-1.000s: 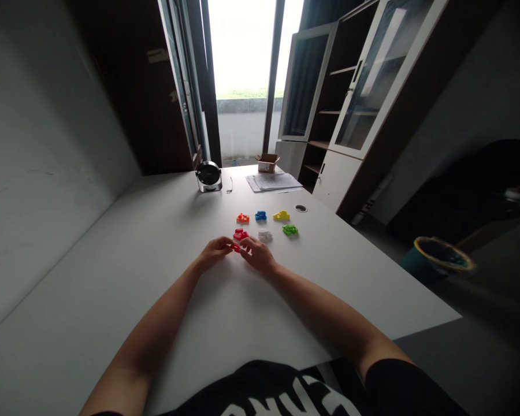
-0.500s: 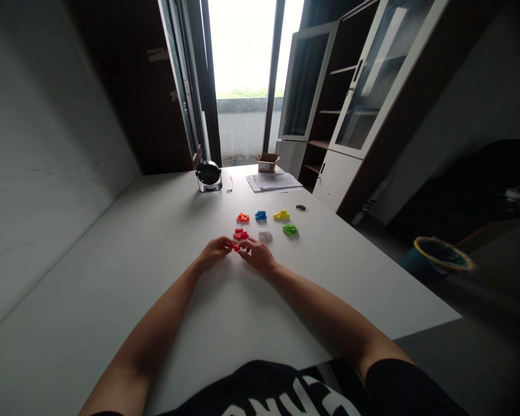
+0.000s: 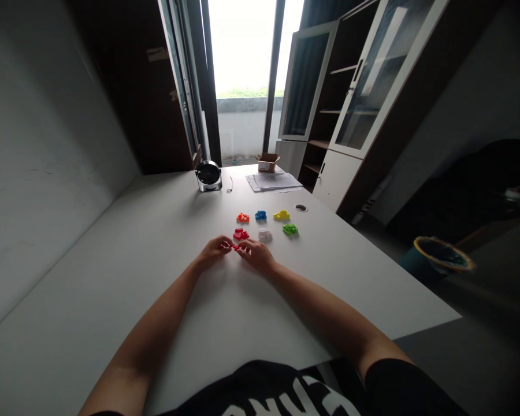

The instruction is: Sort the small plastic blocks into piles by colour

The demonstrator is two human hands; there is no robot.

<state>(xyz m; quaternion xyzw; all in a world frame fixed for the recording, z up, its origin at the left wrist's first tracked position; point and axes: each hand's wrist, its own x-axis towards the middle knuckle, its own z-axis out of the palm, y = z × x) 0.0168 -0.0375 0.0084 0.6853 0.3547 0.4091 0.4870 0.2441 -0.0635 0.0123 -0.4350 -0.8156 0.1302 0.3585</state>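
Between my hands is a small red plastic piece (image 3: 234, 247), just above or on the white table. My left hand (image 3: 216, 249) pinches it from the left with thumb and fingers. From the right, the fingertips of my right hand (image 3: 255, 253) close on the same red piece. Whether it is one piece or two joined ones is too small to tell. Right behind my fingers lies a pile of red pieces (image 3: 241, 234). A white pile (image 3: 265, 235) sits just beyond my right hand.
Farther back are orange (image 3: 242, 218), blue (image 3: 260, 215), yellow (image 3: 281, 215) and green (image 3: 290, 229) piles. A round black device (image 3: 208, 175), papers (image 3: 274, 182) and an open cardboard box (image 3: 267, 163) stand at the far end of the table (image 3: 156, 231). A cable hole (image 3: 301, 208) is on the right.
The red piece has shifted very slightly to the left and turned a little between my fingertips. Both arms and the coloured piles stay in place.
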